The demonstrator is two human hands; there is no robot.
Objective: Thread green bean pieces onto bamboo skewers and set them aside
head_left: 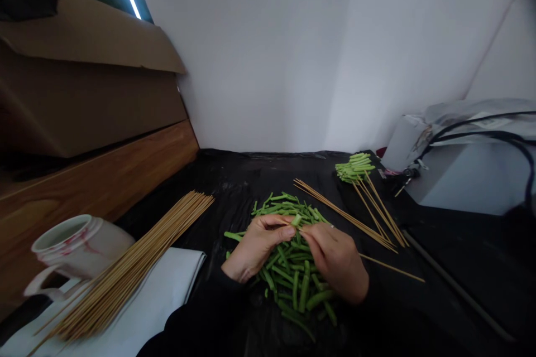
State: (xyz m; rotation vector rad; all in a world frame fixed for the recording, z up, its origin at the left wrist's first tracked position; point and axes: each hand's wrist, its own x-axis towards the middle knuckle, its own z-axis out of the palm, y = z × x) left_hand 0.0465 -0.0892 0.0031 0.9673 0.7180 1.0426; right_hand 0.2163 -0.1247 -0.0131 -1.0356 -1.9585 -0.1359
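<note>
While knuckles arch, left hand [255,248] and right hand [335,259] pinch one stalk [296,220].

Count, whole frame.
- Hands: 2, left hand [256,248] and right hand [337,259], centre.
- Held skewer [391,269]: 1, in the right hand.
- Pinched green piece [296,220]: 1, at the left fingertips.
- Pile of cut green stem pieces [293,281]: 1, lower centre; pieces too many to count.
- Bundle of bare bamboo skewers [138,259]: 1, lower left; sticks too many to count.
- Loaded skewers [355,167]: 1 fanned group, right of centre; at least 5 sticks, exact number not resolvable.
- White mug [71,242]: 1, lower left.
- Cardboard boxes [84,67]: 2, upper left.
</note>
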